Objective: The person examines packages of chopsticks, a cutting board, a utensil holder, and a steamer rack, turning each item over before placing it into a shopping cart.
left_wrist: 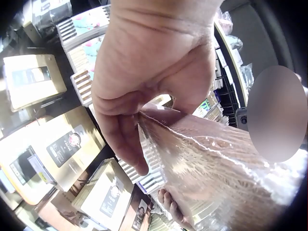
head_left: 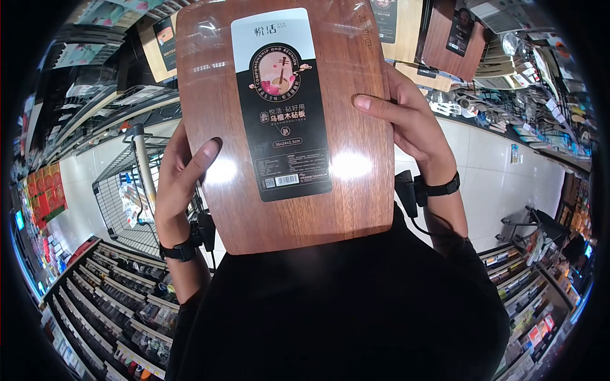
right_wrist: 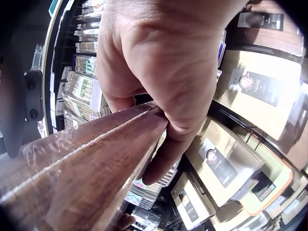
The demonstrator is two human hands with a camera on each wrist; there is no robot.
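Note:
A reddish-brown wooden cutting board [head_left: 216, 114], wrapped in clear plastic with a black and white paper label [head_left: 286, 127], is held up before the chest, label facing the wearer. My left hand [head_left: 181, 168] grips its left edge, thumb on the front face and the other fingers hidden behind. On the opposite edge my right hand [head_left: 413, 120] grips higher up, its thumb lying over the front. From the left wrist view, the plastic film [left_wrist: 207, 159] gleams along the board's side. The right wrist view shows the film's white seam running along the board's edge [right_wrist: 86, 144].
A black wire shopping cart [head_left: 121, 197] stands to the left on the pale tiled floor [head_left: 476, 165]. Packaged cutting boards [right_wrist: 221, 159] hang or stand on the display ahead. Shelves of small goods [head_left: 108, 305] lie behind on the left, and another cart [head_left: 537, 232] is at far right.

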